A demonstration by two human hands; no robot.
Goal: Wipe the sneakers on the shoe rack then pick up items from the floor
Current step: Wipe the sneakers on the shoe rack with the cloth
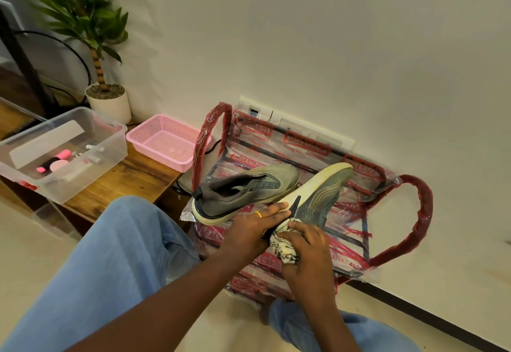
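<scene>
Grey tilted sneaker (322,199) apparently touches cloth (284,250) inside right grip (308,245).

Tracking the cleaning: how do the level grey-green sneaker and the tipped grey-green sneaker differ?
The level sneaker sits sole down, dark logo showing; the tipped sneaker leans on edge, showing pale curved lines. The patterned cloth in the right hand touches the tipped sneaker, not the level sneaker. Both have cream soles.

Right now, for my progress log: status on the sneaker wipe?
Left hand presses tilted sneaker. Right hand grips cloth against its sole. Second sneaker beside, not blocking.
</scene>
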